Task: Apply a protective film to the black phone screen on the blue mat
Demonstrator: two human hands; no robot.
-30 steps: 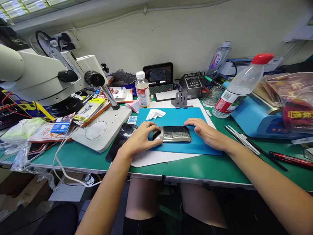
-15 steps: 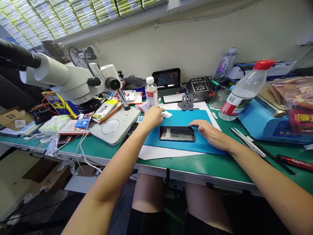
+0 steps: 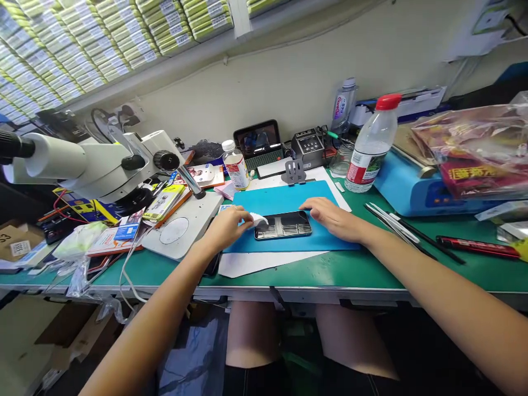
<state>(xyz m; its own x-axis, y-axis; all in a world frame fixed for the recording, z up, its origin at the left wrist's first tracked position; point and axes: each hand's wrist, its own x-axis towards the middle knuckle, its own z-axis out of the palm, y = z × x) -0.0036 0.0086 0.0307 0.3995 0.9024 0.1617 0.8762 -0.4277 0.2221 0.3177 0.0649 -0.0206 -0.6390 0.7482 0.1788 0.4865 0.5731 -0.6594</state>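
Observation:
A dark smartphone (image 3: 283, 225) lies flat, screen up, on a blue work mat (image 3: 284, 201) at the middle of the green bench. My left hand (image 3: 228, 224) is closed on a small white wipe (image 3: 258, 219) and holds it against the phone's left end. My right hand (image 3: 333, 218) rests flat with fingers stretched out on the mat, touching the phone's right end.
A white microscope (image 3: 94, 165) and its base plate (image 3: 181, 228) stand at left. Behind the mat are a small bottle (image 3: 235, 164), a little screen (image 3: 257, 139) and a soldering station (image 3: 307, 146). At right stand a red-capped water bottle (image 3: 370, 146), a blue machine (image 3: 416, 184), tweezers (image 3: 391, 223).
My left hand left the phone, reached to the back of the mat for the white wipe, and brought it to the phone's left end. My right hand stayed put.

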